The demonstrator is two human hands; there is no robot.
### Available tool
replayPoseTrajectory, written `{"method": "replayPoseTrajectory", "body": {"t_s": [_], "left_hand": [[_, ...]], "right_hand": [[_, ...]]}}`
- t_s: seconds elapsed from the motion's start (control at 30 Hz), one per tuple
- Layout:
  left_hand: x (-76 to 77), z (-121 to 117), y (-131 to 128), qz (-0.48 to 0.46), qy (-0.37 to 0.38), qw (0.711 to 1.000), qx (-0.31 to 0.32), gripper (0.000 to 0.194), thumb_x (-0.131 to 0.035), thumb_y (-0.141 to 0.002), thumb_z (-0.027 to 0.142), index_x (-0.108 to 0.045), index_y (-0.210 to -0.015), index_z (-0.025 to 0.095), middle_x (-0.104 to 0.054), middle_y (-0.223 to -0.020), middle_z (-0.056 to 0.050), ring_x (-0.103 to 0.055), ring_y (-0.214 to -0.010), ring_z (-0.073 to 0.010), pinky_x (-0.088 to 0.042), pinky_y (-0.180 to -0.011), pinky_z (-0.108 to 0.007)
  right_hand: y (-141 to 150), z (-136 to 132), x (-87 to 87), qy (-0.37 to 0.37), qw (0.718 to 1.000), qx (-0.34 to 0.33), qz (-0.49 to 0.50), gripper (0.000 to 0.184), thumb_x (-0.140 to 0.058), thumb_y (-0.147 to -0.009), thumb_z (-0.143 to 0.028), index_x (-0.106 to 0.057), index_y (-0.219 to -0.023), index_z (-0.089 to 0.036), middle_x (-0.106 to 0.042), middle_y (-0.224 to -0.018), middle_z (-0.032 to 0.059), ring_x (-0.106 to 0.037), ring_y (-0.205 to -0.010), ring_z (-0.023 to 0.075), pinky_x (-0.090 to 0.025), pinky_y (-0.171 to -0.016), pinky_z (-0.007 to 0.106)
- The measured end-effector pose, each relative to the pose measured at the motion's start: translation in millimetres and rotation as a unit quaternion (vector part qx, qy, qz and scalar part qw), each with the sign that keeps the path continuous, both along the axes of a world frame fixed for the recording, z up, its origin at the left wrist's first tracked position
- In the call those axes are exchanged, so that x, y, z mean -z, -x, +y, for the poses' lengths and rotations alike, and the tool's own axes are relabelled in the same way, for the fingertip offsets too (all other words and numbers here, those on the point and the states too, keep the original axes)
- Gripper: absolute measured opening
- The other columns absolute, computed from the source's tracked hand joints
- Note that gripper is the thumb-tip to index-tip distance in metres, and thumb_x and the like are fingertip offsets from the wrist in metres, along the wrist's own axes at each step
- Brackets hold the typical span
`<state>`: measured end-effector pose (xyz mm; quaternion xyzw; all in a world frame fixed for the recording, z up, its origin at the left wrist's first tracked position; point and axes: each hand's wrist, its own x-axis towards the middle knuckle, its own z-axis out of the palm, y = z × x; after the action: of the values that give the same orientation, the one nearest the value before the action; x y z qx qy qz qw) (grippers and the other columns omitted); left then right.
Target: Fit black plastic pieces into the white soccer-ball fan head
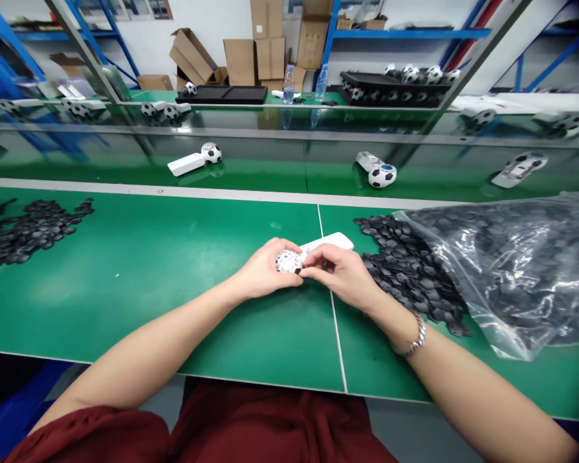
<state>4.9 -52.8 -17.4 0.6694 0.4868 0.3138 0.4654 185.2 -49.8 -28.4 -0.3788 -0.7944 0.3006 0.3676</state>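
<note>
A white soccer-ball-shaped head point(288, 262) with an openwork face is joined to a flat white handle point(335, 241), which points away to the right. My left hand point(266, 270) is closed around the ball head, fingers on the far side and thumb along the near side. At the ball's right edge, my right hand point(335, 269) pinches with thumb and index finger; what lies between the fingertips is hidden. A small black patch point(298, 271) shows on the ball beside the right thumb tip. Small flat black pieces point(405, 273) lie heaped right of my right hand.
A clear plastic bag point(521, 270) full of black pieces lies at right. More black pieces point(33, 228) are heaped at far left. Beyond the pale strip, ball-headed white units point(211, 153) lie on a green belt point(280, 167). Trays point(222, 95), bottles point(288, 83) and cartons point(270, 58) stand behind.
</note>
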Motion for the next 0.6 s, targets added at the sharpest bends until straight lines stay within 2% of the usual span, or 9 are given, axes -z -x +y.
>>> {"method": "replayPoseTrajectory", "body": {"t_s": [0.07,0.1,0.2,0.27,0.33,0.43,0.5,0.6], "left_hand": [[2.4,11,6,-0.140,0.107,0.982,-0.063,0.036,-0.069,-0.058,0.024,-0.057,-0.091,0.015,-0.057,-0.081,-0.003,-0.055,-0.070,-0.0148,-0.044,-0.062,-0.026],[3.4,17,11,-0.208,0.161,0.960,-0.099,0.030,-0.066,-0.063,0.028,-0.057,-0.088,0.014,-0.058,-0.078,-0.004,-0.055,-0.066,-0.0146,-0.044,-0.058,-0.025],[4.3,33,26,-0.356,0.300,0.864,-0.193,0.024,-0.050,-0.078,0.038,-0.054,-0.081,0.014,-0.059,-0.075,-0.008,-0.058,-0.062,-0.0192,-0.046,-0.049,-0.027],[2.4,44,33,-0.429,0.344,0.804,-0.227,0.026,-0.045,-0.082,0.038,-0.053,-0.080,0.014,-0.060,-0.076,-0.010,-0.060,-0.063,-0.0226,-0.046,-0.044,-0.028],[-2.0,60,36,-0.487,0.327,0.770,-0.252,0.025,-0.043,-0.084,0.036,-0.053,-0.082,0.014,-0.060,-0.078,-0.011,-0.060,-0.064,-0.0227,-0.046,-0.043,-0.027],[-14.0,99,30,-0.522,0.262,0.764,-0.274,0.030,-0.035,-0.088,0.040,-0.052,-0.084,0.016,-0.060,-0.080,-0.009,-0.060,-0.068,-0.0196,-0.048,-0.046,-0.025],[-24.6,131,21,-0.519,0.225,0.774,-0.283,0.032,-0.036,-0.089,0.044,-0.051,-0.086,0.016,-0.059,-0.079,-0.006,-0.059,-0.068,-0.0164,-0.049,-0.049,-0.022],[-38.7,170,7,-0.492,0.181,0.795,-0.306,0.025,-0.043,-0.089,0.038,-0.052,-0.093,0.015,-0.058,-0.082,-0.004,-0.058,-0.069,-0.0120,-0.050,-0.055,-0.021]], "right_hand": [[-4,2,-2.7,-0.037,0.999,0.013,0.019,0.015,-0.065,-0.074,-0.029,-0.059,-0.078,-0.017,-0.061,-0.078,0.0024,-0.052,-0.063,0.0108,-0.042,-0.054,0.022],[-7,2,-4.1,-0.057,0.998,0.021,0.020,0.014,-0.063,-0.076,-0.029,-0.058,-0.078,-0.017,-0.061,-0.080,0.0034,-0.052,-0.065,0.0115,-0.042,-0.055,0.023],[-13,1,-6.7,-0.100,0.995,0.031,-0.002,0.010,-0.058,-0.080,-0.026,-0.057,-0.077,-0.017,-0.060,-0.082,0.0044,-0.053,-0.071,0.0128,-0.043,-0.058,0.024],[-15,0,-6.1,-0.106,0.994,0.013,-0.024,0.009,-0.056,-0.082,-0.024,-0.057,-0.076,-0.017,-0.060,-0.081,0.0042,-0.053,-0.075,0.0132,-0.044,-0.064,0.025],[-15,-2,-3.6,-0.099,0.994,-0.018,-0.051,0.008,-0.053,-0.083,-0.023,-0.056,-0.077,-0.018,-0.059,-0.082,0.0039,-0.054,-0.079,0.0134,-0.044,-0.070,0.026],[-11,-4,1.5,-0.075,0.989,-0.064,-0.110,0.009,-0.051,-0.085,-0.023,-0.056,-0.079,-0.018,-0.058,-0.084,0.0035,-0.054,-0.080,0.0136,-0.044,-0.073,0.026],[-8,-4,4.3,-0.059,0.984,-0.075,-0.148,0.010,-0.050,-0.085,-0.024,-0.057,-0.080,-0.018,-0.058,-0.085,0.0032,-0.054,-0.079,0.0136,-0.044,-0.072,0.025],[-7,-3,6.3,-0.044,0.977,-0.077,-0.193,0.011,-0.051,-0.084,-0.026,-0.058,-0.081,-0.018,-0.059,-0.084,0.0025,-0.056,-0.078,0.0134,-0.044,-0.071,0.023]]}}
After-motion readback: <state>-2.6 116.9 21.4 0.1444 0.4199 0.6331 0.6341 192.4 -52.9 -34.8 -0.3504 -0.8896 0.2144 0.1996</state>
